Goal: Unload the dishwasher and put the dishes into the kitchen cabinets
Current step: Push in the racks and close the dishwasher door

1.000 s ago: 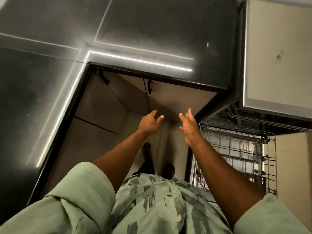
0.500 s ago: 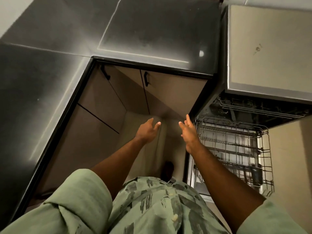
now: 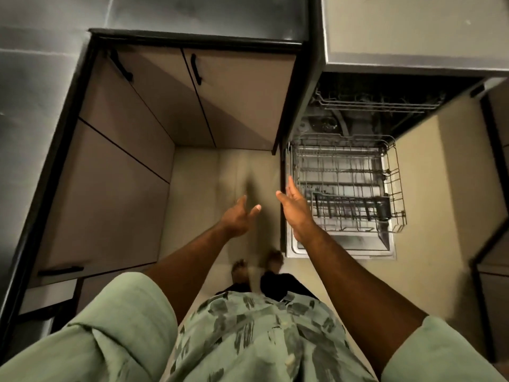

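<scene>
over the floor (image 3: pixel 198 194) just left of the dishwasher (image 3: pixel 330 122), both arms are stretched forward and both hands are bare of any dish. in the last second the view has swung down and away from the dark countertop (image 3: pixel 192 15). the hands, which were raised in front of the base cabinet doors (image 3: pixel 242 106), now hang lower, level with the pulled-out lower rack (image 3: pixel 341 137). those doors are closed, as they were a second ago. the rack is now in full view on the lowered dishwasher door (image 3: pixel 344 245). i can make out only wire tines and a dark insert at its near right, and no plate, bowl or cup, though the wires are slightly blurred. the upper rack (image 3: pixel 377 104), pushed in under the counter, is too dim to judge. my reading is that the lower rack is already cleared, so what remains is probably checking the upper rack or closing up. the left hand (image 3: pixel 239 216) is relaxed and half open, with the thumb out to the side and the fingers loosely bent. it holds nothing and touches nothing. the right hand (image 3: pixel 296 208) is spread flatter, with the fingers straight and together, the thumb apart and the palm turned toward the left hand. it is also empty and sits just beside the rack's left edge, but i cannot tell whether it touches the wire. bare feet (image 3: pixel 272 260) stand below.
</scene>
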Motion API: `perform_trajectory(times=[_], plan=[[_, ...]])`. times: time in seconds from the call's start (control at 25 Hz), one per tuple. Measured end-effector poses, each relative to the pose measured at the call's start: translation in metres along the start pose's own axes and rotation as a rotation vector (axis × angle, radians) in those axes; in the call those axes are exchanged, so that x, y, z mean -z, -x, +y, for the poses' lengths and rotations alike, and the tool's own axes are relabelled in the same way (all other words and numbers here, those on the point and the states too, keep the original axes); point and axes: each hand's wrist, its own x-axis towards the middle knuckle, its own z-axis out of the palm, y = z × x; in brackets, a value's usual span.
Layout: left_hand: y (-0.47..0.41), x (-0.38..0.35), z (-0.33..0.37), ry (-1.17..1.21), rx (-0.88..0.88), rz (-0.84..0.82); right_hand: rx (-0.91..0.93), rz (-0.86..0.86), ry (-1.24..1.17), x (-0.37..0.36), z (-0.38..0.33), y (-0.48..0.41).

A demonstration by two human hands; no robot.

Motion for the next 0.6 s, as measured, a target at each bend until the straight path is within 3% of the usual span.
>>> perform_trajectory(times=[0.24,0.6], plan=[[0.024,-0.067,0.039,-0.032,-0.024,0.002,-0.005,0.006,0.030,0.069,0.041,0.026],[0.045,-0.175,0.144,-0.050,-0.050,0.050,-0.077,-0.003,0.103,0.239,0.096,0.035]])
